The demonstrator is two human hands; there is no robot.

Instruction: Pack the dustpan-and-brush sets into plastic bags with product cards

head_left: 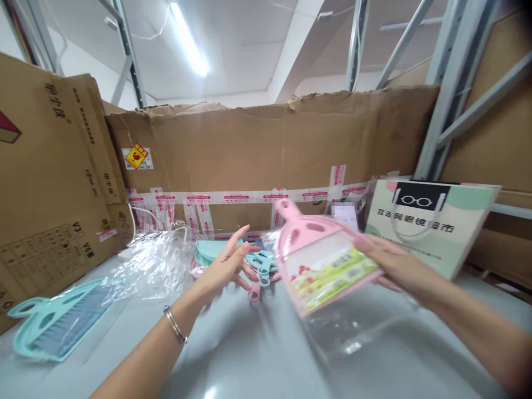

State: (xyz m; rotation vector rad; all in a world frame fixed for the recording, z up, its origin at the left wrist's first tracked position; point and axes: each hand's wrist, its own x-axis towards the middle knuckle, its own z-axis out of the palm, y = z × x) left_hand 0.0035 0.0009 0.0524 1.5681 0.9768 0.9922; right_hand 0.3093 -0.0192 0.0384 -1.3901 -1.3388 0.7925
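Observation:
My right hand (393,263) grips the right edge of a pink dustpan-and-brush set (320,260) with a colourful label, held above the grey table (257,354) in a clear plastic bag (353,327) that hangs below it. My left hand (226,266) hovers with fingers spread, holding nothing, just in front of a pile of teal and pink sets (253,263) on the table.
A teal brush set (58,324) lies at the near left beside crumpled clear plastic (153,260). Taped cardboard boxes (266,160) wall the back and left. A paper bag with a glasses print (432,224) leans by a metal rack (446,94) at the right.

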